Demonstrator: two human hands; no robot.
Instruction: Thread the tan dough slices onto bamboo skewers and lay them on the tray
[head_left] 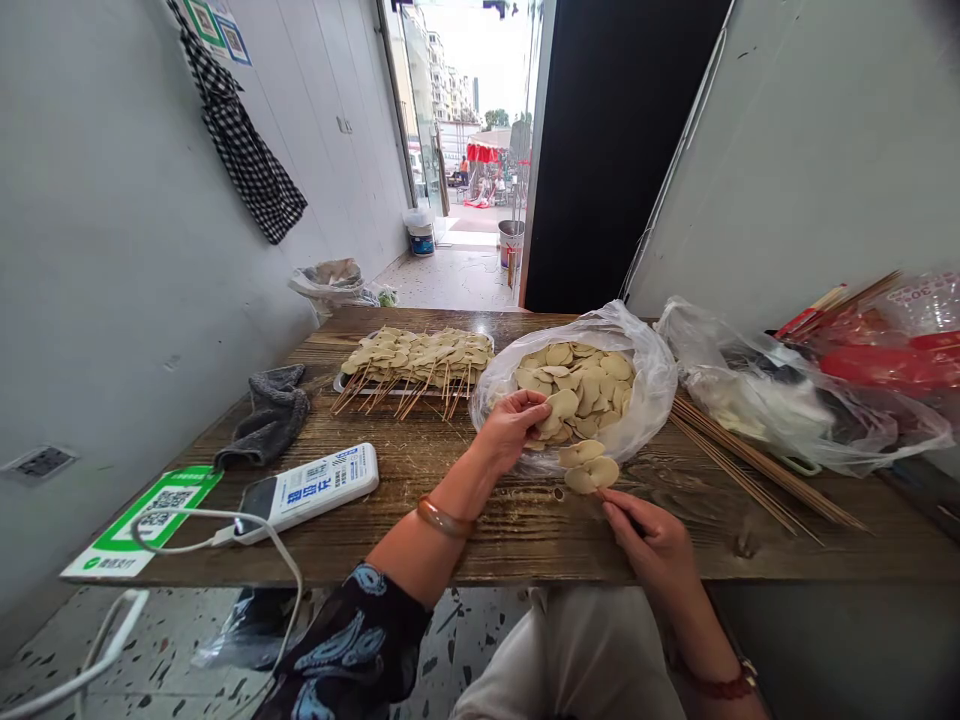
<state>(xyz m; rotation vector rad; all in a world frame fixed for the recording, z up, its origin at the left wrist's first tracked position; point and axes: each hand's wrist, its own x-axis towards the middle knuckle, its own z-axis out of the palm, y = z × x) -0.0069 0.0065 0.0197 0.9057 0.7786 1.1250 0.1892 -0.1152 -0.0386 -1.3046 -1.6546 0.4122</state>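
Observation:
My left hand (514, 430) is closed on a thin, round, pale slice (561, 405) at the near rim of a clear plastic bag (651, 375). The bag lies rolled open and holds a heap of similar slices (592, 375). My right hand (656, 540) pinches a skewer (602, 493) whose upper part carries a few slices (591, 474), just in front of the bag. What the slices are made of I cannot tell. Left of the bag, a tray (341, 382) bears rows of loaded skewers (420, 355), their bare stick ends toward me.
Bare skewers (757, 465) lie right of the bag, beside crumpled plastic bags (780, 390) and red packaging (892, 355). On the left are a grey cloth (266, 415), a white power bank (322, 490) with a cable, and a green QR-code card (154, 520). The wooden table's (480, 550) front edge is close to me.

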